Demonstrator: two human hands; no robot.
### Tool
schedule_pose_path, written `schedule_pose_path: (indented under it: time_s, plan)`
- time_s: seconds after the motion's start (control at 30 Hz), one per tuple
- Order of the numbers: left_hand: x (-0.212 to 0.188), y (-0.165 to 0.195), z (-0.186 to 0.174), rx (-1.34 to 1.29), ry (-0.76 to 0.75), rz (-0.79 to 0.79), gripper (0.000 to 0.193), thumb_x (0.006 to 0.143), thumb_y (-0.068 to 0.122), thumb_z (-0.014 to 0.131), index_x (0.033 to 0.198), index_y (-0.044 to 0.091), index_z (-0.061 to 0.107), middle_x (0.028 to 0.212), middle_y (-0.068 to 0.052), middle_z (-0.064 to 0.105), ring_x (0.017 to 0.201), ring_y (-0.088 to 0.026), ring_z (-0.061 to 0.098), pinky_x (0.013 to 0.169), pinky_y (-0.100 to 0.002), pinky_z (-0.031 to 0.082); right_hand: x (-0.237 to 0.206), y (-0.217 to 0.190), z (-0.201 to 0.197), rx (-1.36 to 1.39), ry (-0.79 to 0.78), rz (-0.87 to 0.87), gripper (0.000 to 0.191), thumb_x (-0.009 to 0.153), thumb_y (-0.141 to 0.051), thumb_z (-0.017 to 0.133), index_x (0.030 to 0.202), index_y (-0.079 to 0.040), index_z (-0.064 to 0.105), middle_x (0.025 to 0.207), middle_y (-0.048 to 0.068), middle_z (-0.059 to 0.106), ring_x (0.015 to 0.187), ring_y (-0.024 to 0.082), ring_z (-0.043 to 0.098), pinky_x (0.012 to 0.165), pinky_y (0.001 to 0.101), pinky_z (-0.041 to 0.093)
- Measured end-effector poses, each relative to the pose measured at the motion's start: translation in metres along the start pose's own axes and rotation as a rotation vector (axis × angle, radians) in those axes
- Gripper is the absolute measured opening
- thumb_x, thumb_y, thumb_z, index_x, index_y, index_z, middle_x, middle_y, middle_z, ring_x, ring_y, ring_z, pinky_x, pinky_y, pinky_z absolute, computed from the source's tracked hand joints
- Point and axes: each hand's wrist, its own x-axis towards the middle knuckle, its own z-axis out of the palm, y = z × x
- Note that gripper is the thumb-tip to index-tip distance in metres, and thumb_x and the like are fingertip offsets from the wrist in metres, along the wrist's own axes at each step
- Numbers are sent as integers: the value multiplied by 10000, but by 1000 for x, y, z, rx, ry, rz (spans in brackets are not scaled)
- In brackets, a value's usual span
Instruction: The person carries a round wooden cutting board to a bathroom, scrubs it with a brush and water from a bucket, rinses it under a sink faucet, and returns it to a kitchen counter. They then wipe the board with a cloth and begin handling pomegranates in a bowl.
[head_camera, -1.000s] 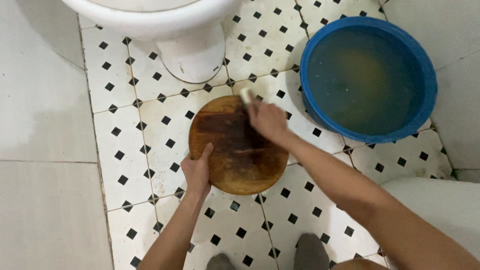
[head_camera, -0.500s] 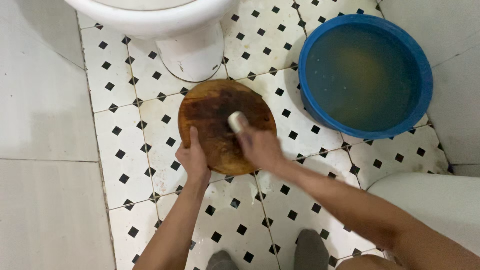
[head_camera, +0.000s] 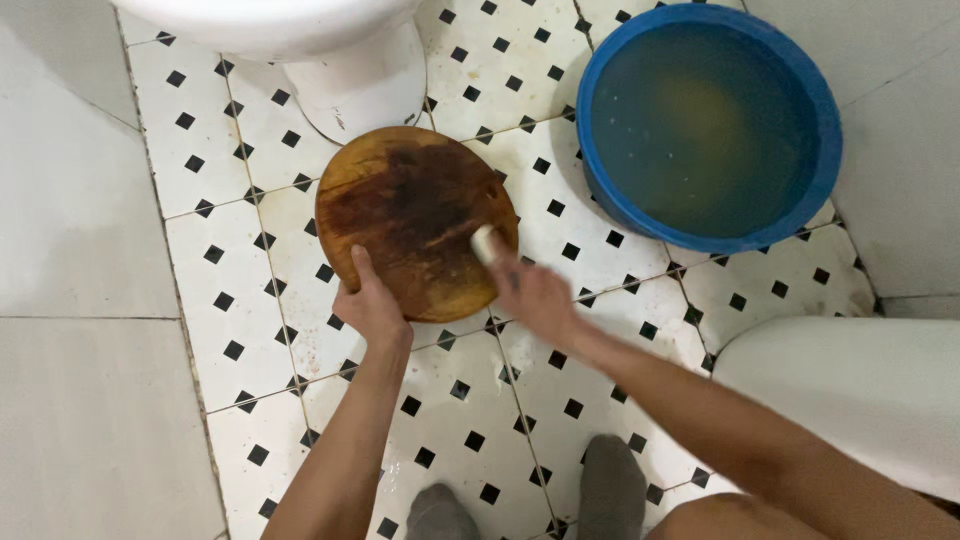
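Note:
A round wooden board (head_camera: 410, 210), dark and stained in the middle, lies flat on the tiled floor. My left hand (head_camera: 372, 302) grips its near edge, thumb on top. My right hand (head_camera: 527, 290), blurred by motion, is closed on a small pale scrubbing piece (head_camera: 483, 243) pressed against the board's right side.
A blue basin (head_camera: 820, 190) of murky water stands at the upper right. A white toilet base (head_camera: 360, 85) sits just beyond the board. A white rounded object (head_camera: 850, 390) is at the right. My grey-socked feet (head_camera: 520, 500) are at the bottom. The floor has white tiles with black diamonds.
My right hand has swept from the board's far edge across it toward me and to its right side. The left hand has kept its hold on the near edge.

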Motion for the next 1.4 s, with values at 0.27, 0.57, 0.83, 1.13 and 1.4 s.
schedule_pose_path:
  time_s: [0.27,0.57,0.83,1.13,1.4]
  plan:
    - [7,-7,0,26,55,32,456,995,362,673,1058,-87,720,944,-92,734,778,-144,650,689,-301,562,-28,-37,8,146,114,-359,543,1088,-349,486,1578,-131,405,815,233,711,608,351,710,603,458,595]
    - [11,-2,-10,36,99,-56,498,999,356,699,1059,-138,717,995,-170,730,815,-207,658,711,-360,579,42,21,-32,-44,23,300,544,1031,-406,470,1561,-294,433,784,225,741,780,415,722,784,517,552]
    - [4,33,-25,-157,-53,-184,453,932,311,704,1171,-71,653,1133,-124,728,935,-221,729,814,-411,640,33,1,-92,162,421,-128,660,926,-217,709,1533,-148,460,1344,298,631,1158,454,645,980,488,509]
    - [-16,44,-3,-36,-183,-283,506,964,329,700,1143,-140,636,1142,-194,708,952,-246,712,830,-420,628,70,69,-236,-169,446,422,687,828,-146,678,1488,-295,557,1320,177,665,1198,392,626,1041,477,473]
    - [-35,59,24,-16,-303,-342,541,962,335,653,1250,-121,608,1234,-188,690,1044,-253,706,869,-387,619,62,103,-234,-156,381,556,714,863,-166,672,1528,-356,498,1366,183,640,1237,392,614,1074,471,456]
